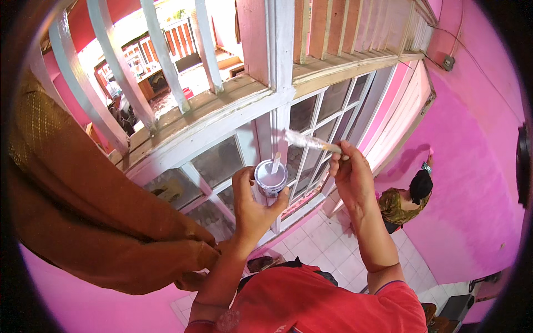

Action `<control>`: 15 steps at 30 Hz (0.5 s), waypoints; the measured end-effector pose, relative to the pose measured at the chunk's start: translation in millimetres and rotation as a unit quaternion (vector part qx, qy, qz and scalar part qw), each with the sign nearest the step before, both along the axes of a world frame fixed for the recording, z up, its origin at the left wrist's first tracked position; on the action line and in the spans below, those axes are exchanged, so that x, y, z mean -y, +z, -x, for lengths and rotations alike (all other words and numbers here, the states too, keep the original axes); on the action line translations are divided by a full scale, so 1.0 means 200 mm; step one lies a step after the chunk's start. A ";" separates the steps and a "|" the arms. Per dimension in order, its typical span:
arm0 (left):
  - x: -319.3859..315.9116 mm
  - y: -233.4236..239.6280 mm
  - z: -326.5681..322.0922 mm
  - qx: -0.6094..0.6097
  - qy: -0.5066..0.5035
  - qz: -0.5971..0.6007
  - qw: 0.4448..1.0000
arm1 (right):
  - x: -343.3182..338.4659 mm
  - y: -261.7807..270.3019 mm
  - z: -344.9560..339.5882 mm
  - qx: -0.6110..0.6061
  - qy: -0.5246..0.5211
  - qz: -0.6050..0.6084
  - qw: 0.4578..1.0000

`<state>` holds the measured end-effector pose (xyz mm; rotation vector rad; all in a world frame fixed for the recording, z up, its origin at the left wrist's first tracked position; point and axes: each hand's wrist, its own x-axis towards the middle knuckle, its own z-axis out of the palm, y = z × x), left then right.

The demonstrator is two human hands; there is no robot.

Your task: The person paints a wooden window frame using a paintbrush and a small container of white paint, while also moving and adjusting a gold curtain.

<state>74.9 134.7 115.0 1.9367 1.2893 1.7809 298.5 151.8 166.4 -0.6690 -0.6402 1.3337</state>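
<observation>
My left hand [256,204] grips a small paint can [271,183] in front of me. Pale, whitish paint shows inside it, and a flat stick [276,163] stands in the paint, leaning on the rim. My right hand [352,175] pinches the handle of a paintbrush [308,141] whose bristles are coated in white. The brush tip points left towards a white-painted post [281,50], above the can; whether it touches the wood, I cannot tell. Below the post are white window frames [314,120] with glass panes.
An orange-brown curtain [95,208] hangs bunched at the left. Upright slats [160,54] rise from a bare wooden ledge [200,112]. At the right another person [406,202] reaches up to a pink wall [462,179]. White floor tiles [325,249] lie below.
</observation>
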 end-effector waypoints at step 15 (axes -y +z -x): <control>0.13 -0.21 0.11 0.000 -0.030 0.072 0.997 | -0.31 0.09 -0.11 0.195 -0.242 -0.212 0.926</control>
